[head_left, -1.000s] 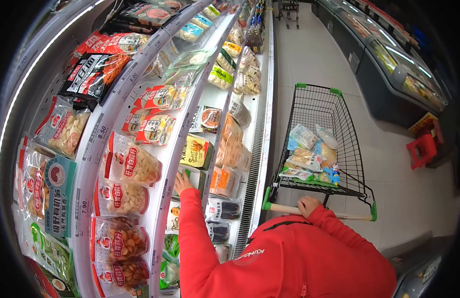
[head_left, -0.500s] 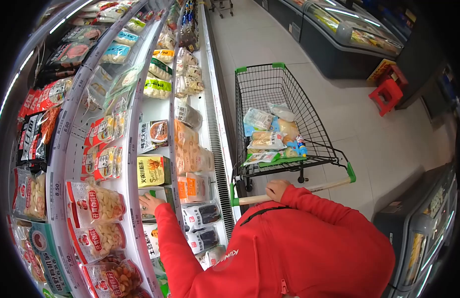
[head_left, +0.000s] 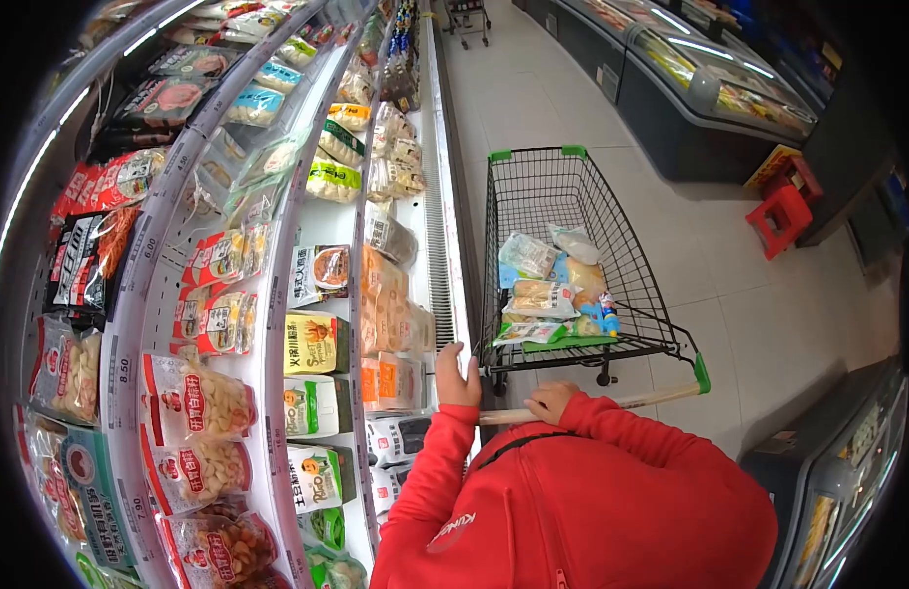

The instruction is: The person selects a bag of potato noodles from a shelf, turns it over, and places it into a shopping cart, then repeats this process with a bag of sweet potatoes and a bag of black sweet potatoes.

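Observation:
My left hand (head_left: 457, 375) is raised between the chilled shelves and the left end of the cart handle. Its fingers are apart and nothing is in them. My right hand (head_left: 550, 401) is wrapped over the pale handle (head_left: 661, 395) of the shopping cart (head_left: 545, 177), close to my red jacket. Inside the wire basket lie several clear food packages (head_left: 541, 299) and a small blue bottle-like item (head_left: 608, 312). On the shelf to the left stand a yellow noodle box (head_left: 310, 341) and a white-and-green box (head_left: 310, 405).
Chilled shelves with bagged foods such as garlic packs (head_left: 201, 398) run along the left. Freezer chests (head_left: 700, 108) line the right, with another freezer (head_left: 832, 471) at lower right. Red stools (head_left: 780, 221) stand by a pillar. Another cart (head_left: 467, 22) is far ahead on the tiled floor (head_left: 503, 88).
My left hand has left the boxes on the shelf and moved right, toward the cart handle, holding nothing. My right hand stays on the handle. The view has shifted slightly.

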Motion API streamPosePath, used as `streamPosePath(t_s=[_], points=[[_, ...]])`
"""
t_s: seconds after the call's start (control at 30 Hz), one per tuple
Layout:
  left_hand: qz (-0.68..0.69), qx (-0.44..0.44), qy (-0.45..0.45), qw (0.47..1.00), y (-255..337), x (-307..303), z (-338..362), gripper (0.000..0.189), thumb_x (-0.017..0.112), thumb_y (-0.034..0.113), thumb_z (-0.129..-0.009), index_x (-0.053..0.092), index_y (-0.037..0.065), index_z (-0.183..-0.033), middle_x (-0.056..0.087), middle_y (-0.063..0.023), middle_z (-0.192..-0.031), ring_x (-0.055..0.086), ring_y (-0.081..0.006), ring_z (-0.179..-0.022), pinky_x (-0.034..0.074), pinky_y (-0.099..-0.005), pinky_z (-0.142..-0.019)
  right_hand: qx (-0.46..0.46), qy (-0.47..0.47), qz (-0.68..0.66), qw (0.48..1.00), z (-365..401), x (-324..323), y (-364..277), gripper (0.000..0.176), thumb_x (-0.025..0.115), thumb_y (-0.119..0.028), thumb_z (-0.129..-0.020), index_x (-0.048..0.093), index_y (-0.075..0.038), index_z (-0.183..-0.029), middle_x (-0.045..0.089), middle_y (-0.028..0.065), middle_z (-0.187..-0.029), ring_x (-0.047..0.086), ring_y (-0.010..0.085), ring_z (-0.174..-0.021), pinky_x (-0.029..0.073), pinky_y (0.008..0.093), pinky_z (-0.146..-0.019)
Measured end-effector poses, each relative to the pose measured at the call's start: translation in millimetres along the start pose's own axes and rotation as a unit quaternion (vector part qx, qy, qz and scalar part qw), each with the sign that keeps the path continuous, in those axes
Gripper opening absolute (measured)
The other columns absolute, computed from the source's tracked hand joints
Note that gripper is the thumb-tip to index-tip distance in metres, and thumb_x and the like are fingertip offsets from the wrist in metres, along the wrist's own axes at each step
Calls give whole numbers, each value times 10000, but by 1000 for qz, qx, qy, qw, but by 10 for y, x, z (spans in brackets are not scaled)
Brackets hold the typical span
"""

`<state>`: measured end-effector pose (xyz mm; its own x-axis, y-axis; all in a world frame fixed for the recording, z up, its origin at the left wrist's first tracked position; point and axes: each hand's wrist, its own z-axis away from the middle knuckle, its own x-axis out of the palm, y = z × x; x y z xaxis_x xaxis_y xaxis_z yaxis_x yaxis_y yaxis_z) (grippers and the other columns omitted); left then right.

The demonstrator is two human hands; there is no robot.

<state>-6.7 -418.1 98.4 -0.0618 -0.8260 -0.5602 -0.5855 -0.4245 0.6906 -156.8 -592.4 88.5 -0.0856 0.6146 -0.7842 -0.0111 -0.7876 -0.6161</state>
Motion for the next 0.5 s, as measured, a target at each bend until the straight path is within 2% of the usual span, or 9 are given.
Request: streamPosePath(t_s=[0.03, 0.07, 0.1, 0.13, 0.2, 0.3, 0.43, 0.5], points=[[-37, 48, -44, 997, 96, 171, 103, 336, 619, 185, -824, 557, -7, -1094, 514, -231, -1182, 450, -408, -1143, 352, -447, -987, -3, 2, 2, 1000, 9, 5, -1, 310, 487, -326, -873, 662, -85, -790, 617, 141, -793, 593, 349, -767, 470, 453, -719], [-69, 42, -93, 992, 174, 317, 232, 402, 639, 271, -812, 558, 15, -1111, 496, -233, -1218, 397, -433, -1198, 318, -496, -1007, -16, 14, -2, 1000, -1, 40, 24, 293, 502, -314, -868, 656, -82, -780, 615, 131, -780, 593, 340, -747, 472, 447, -696], [-106, 84, -161, 978, 332, 290, 217, 454, 655, 335, -795, 576, 2, -1092, 476, -256, -1229, 366, -417, -1233, 297, -478, -1036, -27, 23, -8, 999, 6, 88, 59, 277, 517, -302, -862, 650, -78, -770, 612, 122, -767, 592, 331, -727, 475, 441, -673], [-115, 94, -185, 971, 272, 387, 290, 489, 657, 359, -787, 570, 22, -1130, 473, -248, -1241, 360, -414, -1232, 300, -481, -1031, -37, 34, -12, 999, 6, 123, 107, 262, 532, -290, -857, 644, -75, -760, 610, 112, -754, 591, 321, -706, 477, 435, -650], [-131, 51, -258, 956, 142, 472, 324, 455, 642, 354, -792, 578, 56, -1130, 505, -214, -1239, 396, -394, -1224, 325, -447, -1023, -38, 33, -10, 999, -7, 146, 150, 276, 531, -301, -854, 647, -74, -750, 622, 118, -765, 598, 323, -716, 481, 432, -654], [-113, 25, -275, 955, -18, 511, 309, 409, 635, 321, -791, 588, 62, -1105, 573, -184, -1134, 473, -353, -1142, 361, -425, -978, -32, 15, -17, 999, -8, 88, 113, 300, 517, -318, -856, 653, -75, -744, 637, 135, -792, 611, 332, -745, 485, 440, -672], [-99, 38, -243, 964, -34, 496, 302, 354, 631, 282, -782, 601, 60, -1055, 619, -141, -957, 546, -319, -982, 400, -413, -891, -22, 6, -30, 999, 15, 64, 63, 289, 512, -319, -861, 643, -82, -762, 632, 132, -784, 605, 338, -746, 481, 446, -677], [-96, 40, -237, 966, -74, 519, 299, 347, 632, 281, -781, 606, 57, -1045, 621, -140, -944, 550, -318, -975, 403, -413, -888, -29, -2, -35, 999, -7, 99, 125, 282, 508, -317, -865, 631, -86, -760, 631, 132, -784, 603, 342, -748, 478, 449, -678]])
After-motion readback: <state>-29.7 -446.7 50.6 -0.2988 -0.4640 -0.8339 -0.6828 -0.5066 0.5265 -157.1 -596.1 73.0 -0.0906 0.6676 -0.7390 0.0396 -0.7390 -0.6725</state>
